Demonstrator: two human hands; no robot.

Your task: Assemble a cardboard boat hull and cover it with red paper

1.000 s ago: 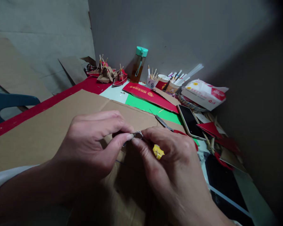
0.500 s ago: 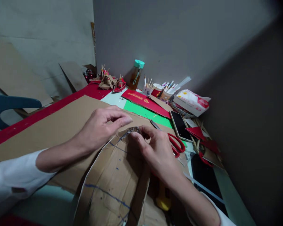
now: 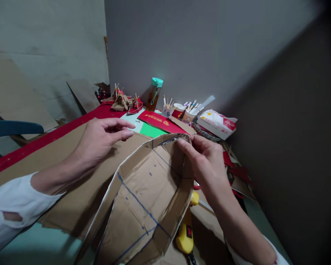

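At the far tip of the boat-shaped cardboard shell, the right hand had its grip pinched on the rim; the fingertips behind the wall were hidden, though they probably pressed its outer face. The shell lay before the person, its near end running out of view. To its left, the left hand hovered unladen, thumb and fingers parted, with room to move between it and the white-edged rim. Beneath spread a cardboard sheet, its ragged near edge on the worktop. A yellow tool crowded the shell's right edge. Beyond the far tip lay a red card, near a bottle.
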